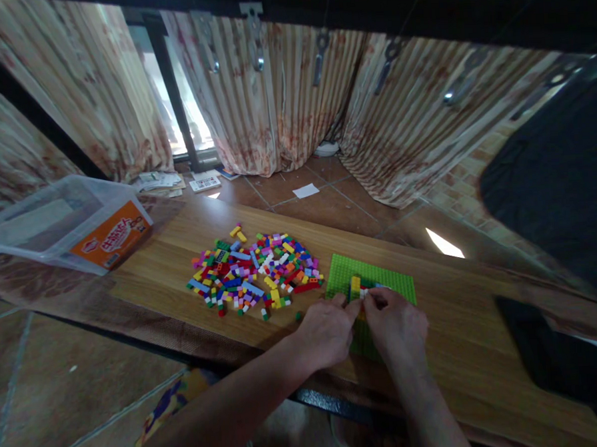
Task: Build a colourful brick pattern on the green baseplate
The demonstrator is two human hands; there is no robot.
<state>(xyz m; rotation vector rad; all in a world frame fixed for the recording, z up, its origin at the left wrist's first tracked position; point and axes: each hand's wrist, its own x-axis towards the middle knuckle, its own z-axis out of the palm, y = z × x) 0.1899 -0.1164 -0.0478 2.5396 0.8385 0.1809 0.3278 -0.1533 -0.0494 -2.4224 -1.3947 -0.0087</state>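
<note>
A light-green studded baseplate lies on the wooden table, with a small build of toy bricks on it. A yellow brick stands up from that build, and a white brick sits close beside it. From the left, my left hand reaches the build, fingers closed against its bricks. My right hand comes in from the right, thumb and forefinger pinched at the white brick. Both hands cover much of the build and the plate's near part. Left of the plate spreads a pile of loose coloured bricks.
A clear plastic bin with an orange label stands at the table's left end. Toward the right end lies a dark flat object. Patterned curtains hang beyond the table, and papers lie on the tiled floor. A dark-clothed person is at the right.
</note>
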